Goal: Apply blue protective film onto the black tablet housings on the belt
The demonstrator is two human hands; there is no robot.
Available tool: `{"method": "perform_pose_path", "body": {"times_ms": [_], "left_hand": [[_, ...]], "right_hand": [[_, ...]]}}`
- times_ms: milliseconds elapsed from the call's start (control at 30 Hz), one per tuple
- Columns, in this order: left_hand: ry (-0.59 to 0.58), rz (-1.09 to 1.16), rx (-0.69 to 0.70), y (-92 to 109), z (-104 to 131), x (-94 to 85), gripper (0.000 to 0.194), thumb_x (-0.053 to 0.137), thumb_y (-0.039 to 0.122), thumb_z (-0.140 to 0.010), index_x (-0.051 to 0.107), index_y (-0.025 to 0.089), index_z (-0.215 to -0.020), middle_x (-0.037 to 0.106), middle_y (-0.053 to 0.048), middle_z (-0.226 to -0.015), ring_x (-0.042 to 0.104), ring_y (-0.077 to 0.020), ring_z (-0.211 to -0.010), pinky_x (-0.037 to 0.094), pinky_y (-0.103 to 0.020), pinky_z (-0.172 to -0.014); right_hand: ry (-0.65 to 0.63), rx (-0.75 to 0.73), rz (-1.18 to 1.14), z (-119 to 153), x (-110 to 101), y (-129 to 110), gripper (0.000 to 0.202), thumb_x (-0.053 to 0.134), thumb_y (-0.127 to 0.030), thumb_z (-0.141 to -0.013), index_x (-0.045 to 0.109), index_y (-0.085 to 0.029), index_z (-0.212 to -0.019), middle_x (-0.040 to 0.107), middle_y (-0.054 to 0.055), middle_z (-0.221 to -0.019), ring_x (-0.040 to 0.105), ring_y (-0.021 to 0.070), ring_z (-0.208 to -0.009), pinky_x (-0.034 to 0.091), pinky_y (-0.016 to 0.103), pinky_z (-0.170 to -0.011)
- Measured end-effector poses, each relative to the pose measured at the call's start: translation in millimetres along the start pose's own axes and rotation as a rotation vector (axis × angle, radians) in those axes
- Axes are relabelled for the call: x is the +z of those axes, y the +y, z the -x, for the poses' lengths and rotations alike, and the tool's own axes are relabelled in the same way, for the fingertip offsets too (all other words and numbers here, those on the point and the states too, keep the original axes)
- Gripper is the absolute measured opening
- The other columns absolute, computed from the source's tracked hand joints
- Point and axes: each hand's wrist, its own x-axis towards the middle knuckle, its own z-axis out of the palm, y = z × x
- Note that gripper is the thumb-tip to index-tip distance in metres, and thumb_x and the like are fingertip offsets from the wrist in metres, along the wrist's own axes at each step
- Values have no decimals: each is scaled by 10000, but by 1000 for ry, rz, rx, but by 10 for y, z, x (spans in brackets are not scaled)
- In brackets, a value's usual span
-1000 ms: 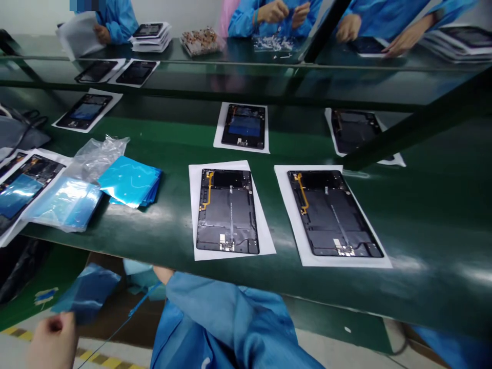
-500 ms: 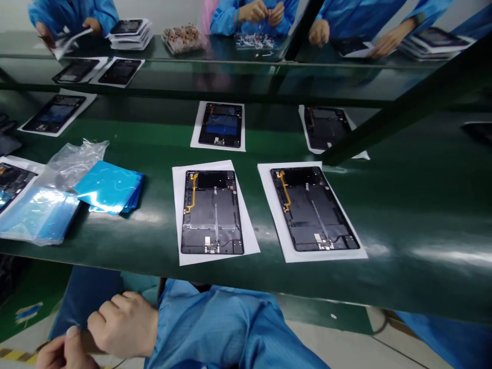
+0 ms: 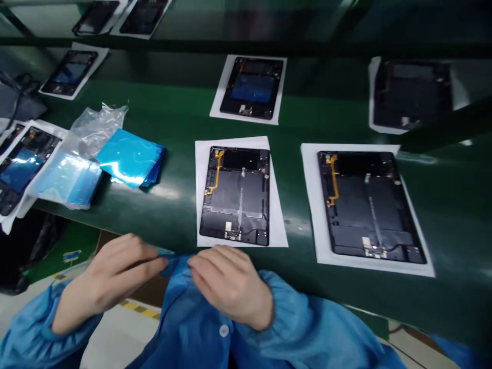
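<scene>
Just off the table's front edge, my left hand [image 3: 117,269] is closed in a pinch, fingers pointing right. Facing it, my right hand [image 3: 232,284] pinches too, its fingertips a short gap away. Whatever is between their fingers cannot be told against the blue coat [image 3: 184,300]. Beyond my right hand lies an opened black tablet [image 3: 238,195] on a white sheet [image 3: 279,233], its yellow flex cable and small circuit board showing. Another opened tablet [image 3: 372,205] rests on its own white sheet [image 3: 326,253] to the right.
Blue film squares [image 3: 128,156] are stacked at left, beside a clear plastic bag [image 3: 73,174] of more film. More tablets lie around: one at the left edge [image 3: 23,164], one farther back [image 3: 253,87], one in shadow [image 3: 413,95]. The table [image 3: 172,113] is green.
The view has tilted down and shifted left, so the people opposite are out of sight. Both my hands have risen from the lower left to the table's front edge and moved apart.
</scene>
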Motion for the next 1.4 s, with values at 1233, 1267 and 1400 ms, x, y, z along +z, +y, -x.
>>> {"method": "perform_pose_path", "body": {"times_ms": [1233, 1267, 1400], "left_hand": [[-82, -4, 262, -928, -1080, 1010, 118, 586, 227, -1090, 642, 167, -1174, 757, -42, -956, 646, -176, -774, 433, -334, -667], [-85, 0, 259, -927, -1078, 1008, 118, 591, 227, -1086, 647, 169, -1172, 756, -41, -956, 644, -176, -772, 427, -336, -665], [-100, 12, 241, -931, -1079, 1000, 120, 620, 226, -1068, 658, 178, -1171, 754, -36, -957, 643, -178, -773, 420, -340, -669]], "right_hand": [[102, 1180, -227, -56, -969, 1261, 461, 970, -637, -698, 778, -223, -766, 666, 19, -569, 589, 139, -458, 533, 279, -463], [100, 1176, -212, -65, -972, 1253, 457, 966, -639, -706, 779, -227, -768, 671, 21, -577, 595, 142, -463, 540, 288, -471], [84, 1160, -166, -69, -979, 1241, 458, 947, -667, -715, 778, -243, -759, 671, 18, -577, 592, 151, -461, 551, 314, -480]]}}
